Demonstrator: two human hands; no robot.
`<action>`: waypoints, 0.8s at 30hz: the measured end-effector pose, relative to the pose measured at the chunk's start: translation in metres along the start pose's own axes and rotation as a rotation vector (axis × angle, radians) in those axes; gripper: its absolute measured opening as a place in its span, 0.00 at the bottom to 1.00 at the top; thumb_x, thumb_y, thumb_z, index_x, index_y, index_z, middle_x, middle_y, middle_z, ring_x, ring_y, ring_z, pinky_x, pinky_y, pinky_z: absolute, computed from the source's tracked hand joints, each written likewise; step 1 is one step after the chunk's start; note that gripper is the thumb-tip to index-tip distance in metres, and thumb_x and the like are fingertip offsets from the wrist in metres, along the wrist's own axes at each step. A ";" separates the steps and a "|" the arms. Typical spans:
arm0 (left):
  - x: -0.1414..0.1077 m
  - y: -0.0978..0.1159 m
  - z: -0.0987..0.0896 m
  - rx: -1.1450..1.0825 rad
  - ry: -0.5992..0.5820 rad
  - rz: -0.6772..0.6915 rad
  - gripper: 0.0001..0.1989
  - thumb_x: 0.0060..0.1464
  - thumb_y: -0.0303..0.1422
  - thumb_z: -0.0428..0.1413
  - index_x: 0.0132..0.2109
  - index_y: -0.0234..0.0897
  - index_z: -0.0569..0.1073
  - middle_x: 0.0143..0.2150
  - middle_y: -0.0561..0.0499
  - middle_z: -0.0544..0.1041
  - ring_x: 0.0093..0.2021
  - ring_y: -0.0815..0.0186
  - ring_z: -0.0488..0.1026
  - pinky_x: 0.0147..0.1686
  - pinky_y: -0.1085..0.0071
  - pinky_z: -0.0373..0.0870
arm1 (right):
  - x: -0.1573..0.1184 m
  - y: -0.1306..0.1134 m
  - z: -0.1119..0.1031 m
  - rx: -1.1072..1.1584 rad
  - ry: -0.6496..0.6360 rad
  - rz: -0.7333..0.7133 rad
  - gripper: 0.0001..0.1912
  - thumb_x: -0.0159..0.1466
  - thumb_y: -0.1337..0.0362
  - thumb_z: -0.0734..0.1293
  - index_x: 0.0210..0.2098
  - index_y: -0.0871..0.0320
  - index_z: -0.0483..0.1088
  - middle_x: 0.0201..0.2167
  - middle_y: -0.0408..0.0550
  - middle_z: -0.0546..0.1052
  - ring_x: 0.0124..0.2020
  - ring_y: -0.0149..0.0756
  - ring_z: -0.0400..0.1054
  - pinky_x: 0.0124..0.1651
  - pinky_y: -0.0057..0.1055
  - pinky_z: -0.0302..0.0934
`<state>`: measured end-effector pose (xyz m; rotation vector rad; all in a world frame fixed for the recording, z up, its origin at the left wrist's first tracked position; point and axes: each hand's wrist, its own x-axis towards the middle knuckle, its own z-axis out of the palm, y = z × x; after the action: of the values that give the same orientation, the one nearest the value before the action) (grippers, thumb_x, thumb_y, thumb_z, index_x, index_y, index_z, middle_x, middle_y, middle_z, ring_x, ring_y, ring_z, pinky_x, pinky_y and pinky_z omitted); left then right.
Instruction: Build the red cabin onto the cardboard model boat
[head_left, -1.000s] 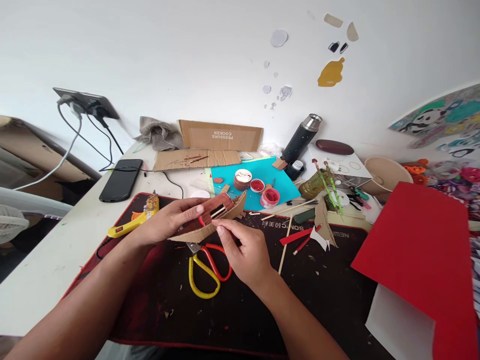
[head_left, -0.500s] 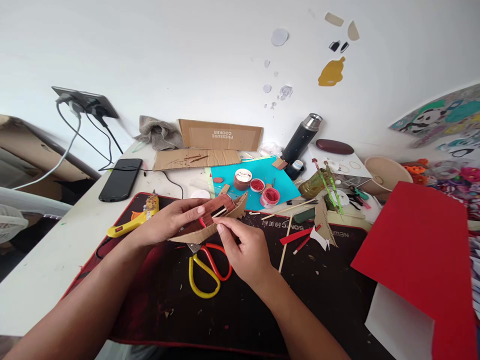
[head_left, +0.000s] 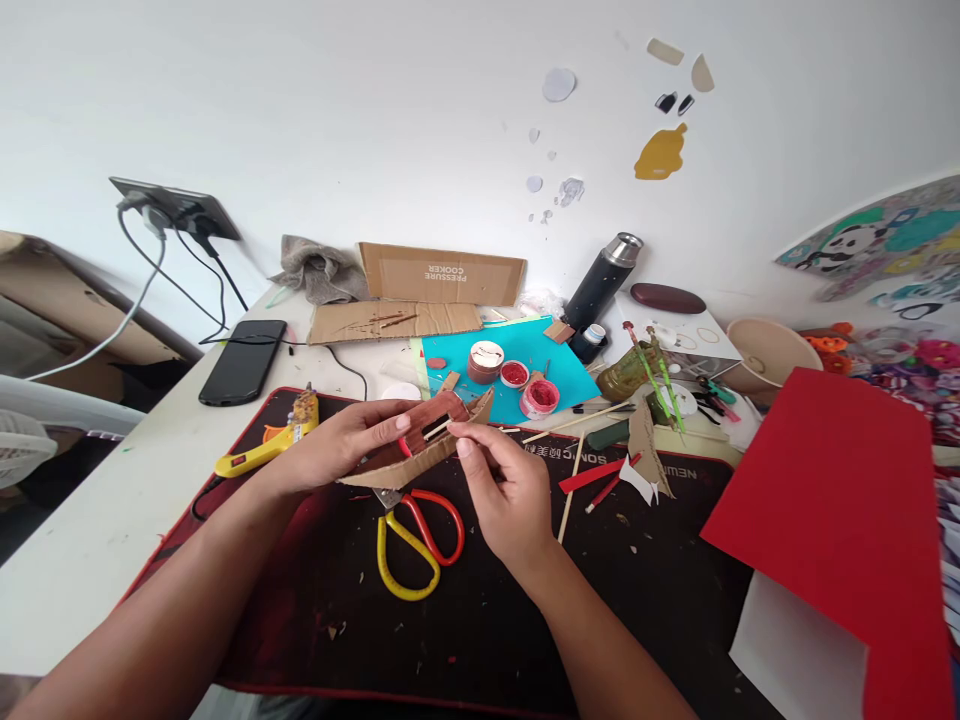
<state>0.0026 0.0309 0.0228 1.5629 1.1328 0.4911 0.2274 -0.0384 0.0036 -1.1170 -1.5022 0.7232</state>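
Head cam: left hand (head_left: 345, 440) has its fingers closed round a little brown cardboard boat (head_left: 412, 462), mid-frame, and the right hand (head_left: 506, 490) pinches at a thin pale stick (head_left: 437, 431) over it, thumb and index together.

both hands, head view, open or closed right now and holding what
Left hand: closed on the boat-shaped cardboard piece.
Right hand: thumb and forefinger close together at a pale stick; whether they grip it cannot be told.
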 end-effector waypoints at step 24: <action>-0.002 -0.004 0.002 -0.200 0.244 0.048 0.36 0.63 0.63 0.57 0.66 0.45 0.81 0.66 0.44 0.83 0.70 0.39 0.73 0.70 0.49 0.69 | 0.018 0.001 0.014 -0.020 -0.112 -0.097 0.11 0.77 0.62 0.66 0.45 0.54 0.83 0.40 0.50 0.89 0.41 0.41 0.85 0.44 0.31 0.77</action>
<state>0.0015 0.0283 0.0193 1.3842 1.1906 0.8199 0.2140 -0.0198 0.0066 -1.0248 -1.6493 0.7151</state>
